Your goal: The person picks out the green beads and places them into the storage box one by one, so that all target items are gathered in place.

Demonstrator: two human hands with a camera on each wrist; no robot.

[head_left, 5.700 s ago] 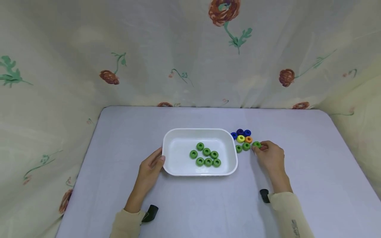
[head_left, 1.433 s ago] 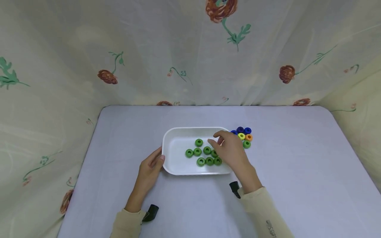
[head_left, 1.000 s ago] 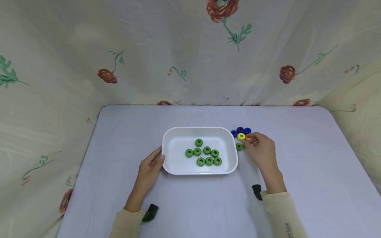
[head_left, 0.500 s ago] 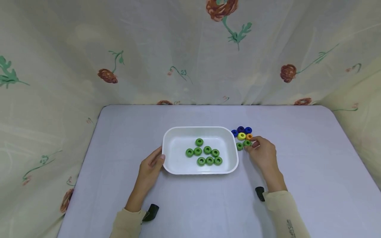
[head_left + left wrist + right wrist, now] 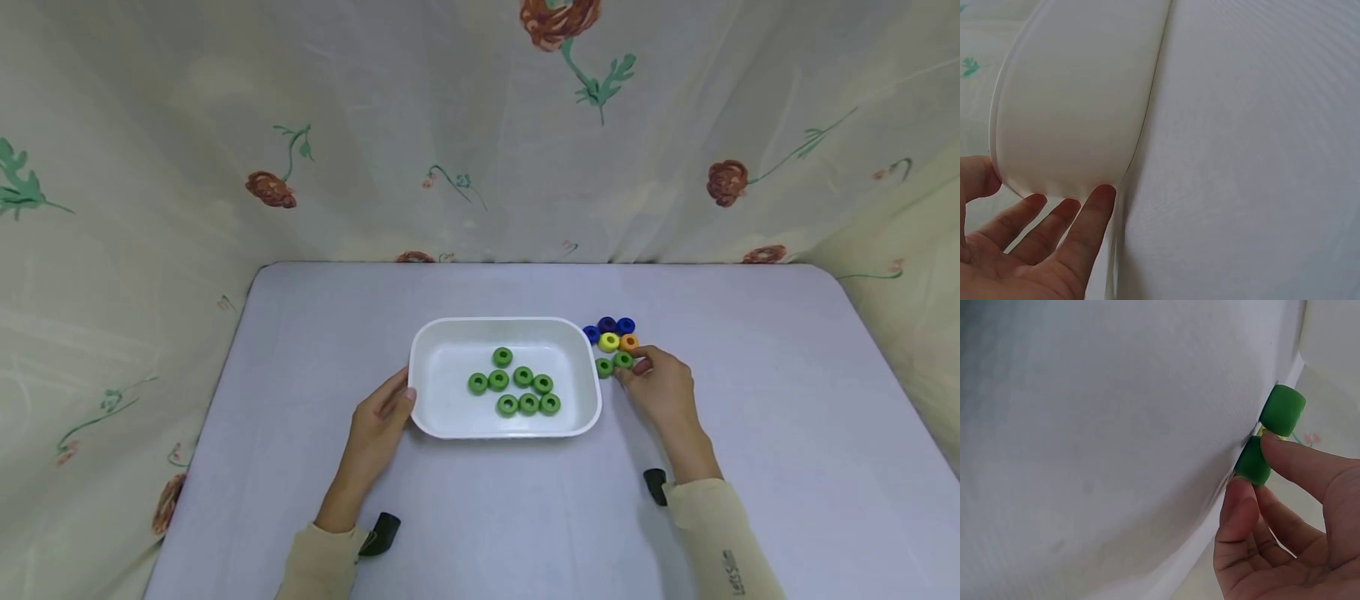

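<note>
A white tray (image 5: 442, 408) lies on the table with several green beads (image 5: 522, 377) loose in it. My left hand (image 5: 377, 433) holds the tray by its left end; in the left wrist view the thumb is at the rim (image 5: 994, 144) and the fingertips touch the outer wall. Just right of the tray, my right hand (image 5: 663, 392) pinches a green ring-shaped bead (image 5: 1252, 461) between thumb and fingers, low over the cloth. Another green bead (image 5: 1283, 410) sits close beside it. Yellow (image 5: 609, 342) and orange (image 5: 628, 342) beads lie just behind.
Blue (image 5: 626, 326) and dark purple (image 5: 607, 325) beads lie at the back of the small cluster by the tray's right end. A pale cloth covers the table (image 5: 480, 517). Behind hangs a floral curtain (image 5: 375, 125).
The tray holds more green beads than in the oldest frame. My right hand has gone from above the tray back to the cluster and taken hold of a green bead. My left hand stays put.
</note>
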